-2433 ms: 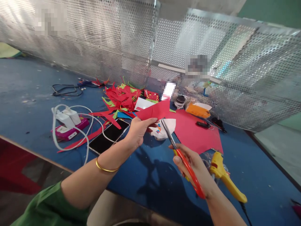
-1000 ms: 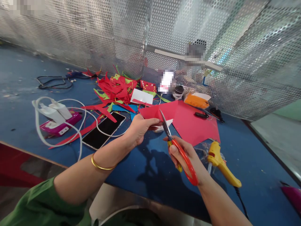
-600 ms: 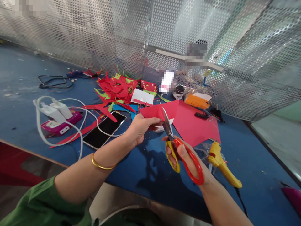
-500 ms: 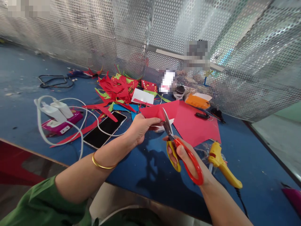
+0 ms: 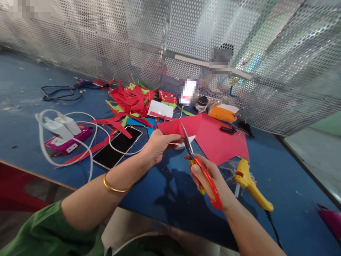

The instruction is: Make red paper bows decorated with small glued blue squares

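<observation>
Between thumb and fingers, my left hand [image 5: 160,144] pinches a piece of red paper [image 5: 170,127] above the blue table [image 5: 165,192]. My right hand [image 5: 209,174] is wrapped round the handles of a pair of scissors [image 5: 204,174], one handle red and the other yellow. Their blades point up and away, lie nearly together, and meet the red paper just right of my left fingertips. Behind the scissors a larger red sheet [image 5: 221,142] lies flat on the table. Part of the yellow handle is hidden by my right fingers.
A yellow glue gun [image 5: 253,185] lies at the right. On the left are a dark-screened phone [image 5: 118,147] and a purple power strip [image 5: 69,140] with white chargers and cables. Red and green paper scraps [image 5: 133,99] are heaped behind, before a perforated metal screen [image 5: 106,42].
The scissors' handles have come together and the blades have closed on the red paper. My left hand keeps its pinch in nearly the same place.
</observation>
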Demonstrator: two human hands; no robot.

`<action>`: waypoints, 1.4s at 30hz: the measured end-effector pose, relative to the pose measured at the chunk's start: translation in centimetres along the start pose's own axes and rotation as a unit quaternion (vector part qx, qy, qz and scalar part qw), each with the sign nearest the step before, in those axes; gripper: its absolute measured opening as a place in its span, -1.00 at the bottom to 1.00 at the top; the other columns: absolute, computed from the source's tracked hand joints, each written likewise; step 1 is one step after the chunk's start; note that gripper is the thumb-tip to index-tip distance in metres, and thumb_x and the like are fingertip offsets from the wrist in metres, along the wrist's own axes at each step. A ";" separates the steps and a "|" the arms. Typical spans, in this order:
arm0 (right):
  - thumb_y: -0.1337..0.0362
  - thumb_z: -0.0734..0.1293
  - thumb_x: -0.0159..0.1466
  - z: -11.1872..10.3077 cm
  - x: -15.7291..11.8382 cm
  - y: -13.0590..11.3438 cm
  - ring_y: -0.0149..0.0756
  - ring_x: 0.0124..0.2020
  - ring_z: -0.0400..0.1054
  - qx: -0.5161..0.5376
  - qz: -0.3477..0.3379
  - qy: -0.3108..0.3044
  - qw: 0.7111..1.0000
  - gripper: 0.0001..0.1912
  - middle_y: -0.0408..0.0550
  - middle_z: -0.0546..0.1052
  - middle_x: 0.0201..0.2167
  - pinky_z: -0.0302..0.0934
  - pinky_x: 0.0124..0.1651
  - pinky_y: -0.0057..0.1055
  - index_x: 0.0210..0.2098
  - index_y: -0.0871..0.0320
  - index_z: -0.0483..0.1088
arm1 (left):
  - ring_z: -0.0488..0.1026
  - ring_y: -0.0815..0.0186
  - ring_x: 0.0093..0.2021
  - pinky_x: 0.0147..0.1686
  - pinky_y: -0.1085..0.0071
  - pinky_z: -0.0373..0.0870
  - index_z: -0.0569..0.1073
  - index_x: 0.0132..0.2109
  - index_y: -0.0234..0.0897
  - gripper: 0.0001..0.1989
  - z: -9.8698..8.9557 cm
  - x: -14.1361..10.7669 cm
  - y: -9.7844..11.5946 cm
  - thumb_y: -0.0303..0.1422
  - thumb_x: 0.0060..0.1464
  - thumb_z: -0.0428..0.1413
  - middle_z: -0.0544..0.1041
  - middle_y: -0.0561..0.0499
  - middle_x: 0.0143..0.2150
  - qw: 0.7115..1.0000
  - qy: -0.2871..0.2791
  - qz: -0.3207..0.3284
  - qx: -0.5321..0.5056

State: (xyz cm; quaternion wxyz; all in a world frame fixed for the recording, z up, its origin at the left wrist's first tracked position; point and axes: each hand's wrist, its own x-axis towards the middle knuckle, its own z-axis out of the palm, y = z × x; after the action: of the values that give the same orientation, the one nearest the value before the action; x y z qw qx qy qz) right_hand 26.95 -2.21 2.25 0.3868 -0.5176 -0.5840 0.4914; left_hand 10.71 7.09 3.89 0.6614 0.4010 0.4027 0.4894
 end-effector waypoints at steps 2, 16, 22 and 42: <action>-0.24 0.27 0.26 0.0 0.0 0.2 -0.48 -0.66 0.04 -0.002 0.002 0.007 1.000 -0.42 -0.34 0.14 -0.64 -0.03 -0.59 -0.46 -0.05 0.14 0.32 | 0.58 0.20 -0.35 -0.35 0.34 0.45 0.61 -0.35 -0.34 -0.81 0.0 0.0 0.1 -0.38 -0.21 0.32 0.64 -0.12 -0.36 1.000 -0.002 0.000 0.001; -0.25 0.31 0.21 0.5 0.5 1.8 -0.49 -0.71 0.01 -0.005 0.004 0.045 0.999 -0.37 -0.32 0.15 -0.66 -0.09 -0.68 -0.49 -0.02 0.16 0.40 | 0.58 0.22 -0.36 -0.38 0.38 0.41 0.61 -0.40 -0.33 -0.83 -0.1 0.0 0.3 -0.37 -0.24 0.34 0.64 -0.11 -0.39 1.000 0.000 -0.021 -0.010; -0.27 0.32 0.19 0.8 0.6 1.9 -0.49 -0.71 0.02 0.005 0.008 0.053 0.999 -0.38 -0.30 0.15 -0.63 -0.10 -0.70 -0.49 -0.08 0.15 0.43 | 0.58 0.24 -0.37 -0.40 0.40 0.42 0.60 -0.37 -0.35 -0.79 -0.2 0.0 0.3 -0.36 -0.24 0.35 0.64 -0.10 -0.39 0.999 0.000 -0.026 -0.020; -0.16 0.30 0.25 0.0 0.2 1.2 -0.46 -0.63 0.08 -0.135 0.000 0.051 0.990 -0.47 -0.25 0.20 -0.57 -0.01 -0.60 -0.50 0.00 0.10 0.44 | 0.53 0.34 -0.51 -0.51 0.47 0.46 0.60 -0.35 -0.41 -0.77 -0.8 0.9 1.7 -0.49 -0.28 0.38 0.62 -0.03 -0.48 0.996 0.058 0.011 -0.072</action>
State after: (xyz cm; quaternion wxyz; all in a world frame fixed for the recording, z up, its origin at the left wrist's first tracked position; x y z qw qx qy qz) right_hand 27.15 -2.05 1.09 0.3420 -0.5896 -0.6245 0.3813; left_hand 9.61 8.46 5.08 0.6584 0.3279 0.4001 0.5467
